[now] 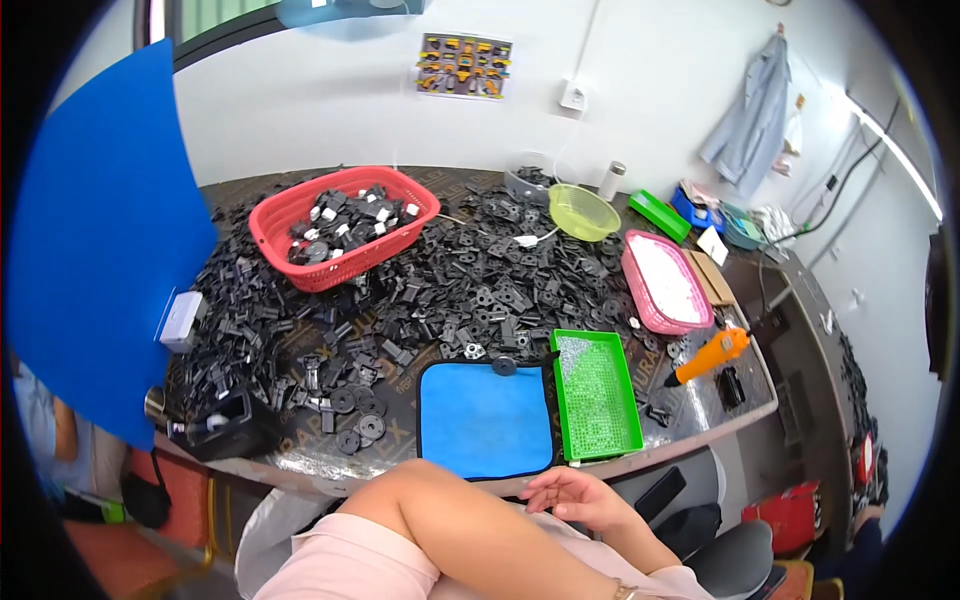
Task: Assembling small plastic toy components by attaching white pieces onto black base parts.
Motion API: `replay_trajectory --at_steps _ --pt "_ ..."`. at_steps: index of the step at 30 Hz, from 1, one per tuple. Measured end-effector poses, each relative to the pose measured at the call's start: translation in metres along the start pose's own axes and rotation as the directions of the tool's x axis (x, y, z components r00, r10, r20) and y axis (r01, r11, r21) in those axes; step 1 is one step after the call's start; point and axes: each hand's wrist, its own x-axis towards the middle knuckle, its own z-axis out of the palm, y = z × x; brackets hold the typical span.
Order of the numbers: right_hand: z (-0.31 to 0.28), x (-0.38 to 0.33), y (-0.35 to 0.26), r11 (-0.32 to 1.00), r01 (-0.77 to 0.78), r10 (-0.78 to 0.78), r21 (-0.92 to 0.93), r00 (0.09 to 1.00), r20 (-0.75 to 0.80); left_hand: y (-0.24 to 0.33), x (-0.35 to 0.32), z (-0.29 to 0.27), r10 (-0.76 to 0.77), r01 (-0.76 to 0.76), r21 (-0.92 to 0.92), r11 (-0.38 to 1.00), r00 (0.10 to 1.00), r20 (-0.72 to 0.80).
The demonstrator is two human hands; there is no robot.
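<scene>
The largest hazard, I judge, is the heap of black plastic parts (430, 265) across the middle of the frame: it lies loose up to the far edge of the blue mat (486, 420), at lower centre, so a nudge or slump could push stray pieces onto the cloth. The mat itself reaches close to the bench's near edge, and the bent left arm (480, 525), its elbow showing against that edge, could drag it askew if it swung forward; whether they touch, I cannot tell. The green tray (631, 400), right of the mat, also sits by the near edge, and a knock from a sleeve could spill its small silvery pieces (574, 355). The orange driver (712, 355), farther right, might roll if its cable were tugged. Smallest, the round black disc (504, 367) rests on the mat's upper edge and could slip back among the similar dark parts. As for the grip, the right hand (580, 497), at bottom centre-right, has its fingers loosely curled and apart, with nothing visible in them; the left is out of the frame, so its grip cannot be told. From the right hand, the mat lies just up and left, the tray just above, the disc farther up beyond the cloth.
</scene>
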Motion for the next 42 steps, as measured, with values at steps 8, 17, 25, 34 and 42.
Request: replay_trajectory --at_steps 8,17,25,34,42 --pt "0.014 0.000 0.012 0.996 0.074 -0.071 0.052 0.995 -0.065 0.009 0.004 0.007 -0.018 0.007 0.036 0.999 0.950 0.311" --pt "-0.014 -0.028 0.002 0.999 0.050 -0.048 0.023 0.997 -0.067 -0.012 0.021 -0.021 -0.167 0.159 0.049 0.986 0.924 0.345" --pt "-0.065 -0.019 -0.037 0.998 0.060 -0.060 -0.014 0.998 -0.017 -0.075 0.057 -0.030 -0.121 0.131 -0.039 0.991 0.972 0.202" --pt "-0.101 -0.034 -0.047 0.997 0.018 -0.021 0.071 0.999 0.044 -0.106 0.083 -0.033 -0.113 0.119 -0.059 0.991 0.989 0.090" --pt "-0.122 -0.031 -0.063 0.996 0.028 -0.035 0.086 0.996 0.084 -0.096 0.075 -0.071 -0.326 0.304 0.126 0.944 0.916 0.235"
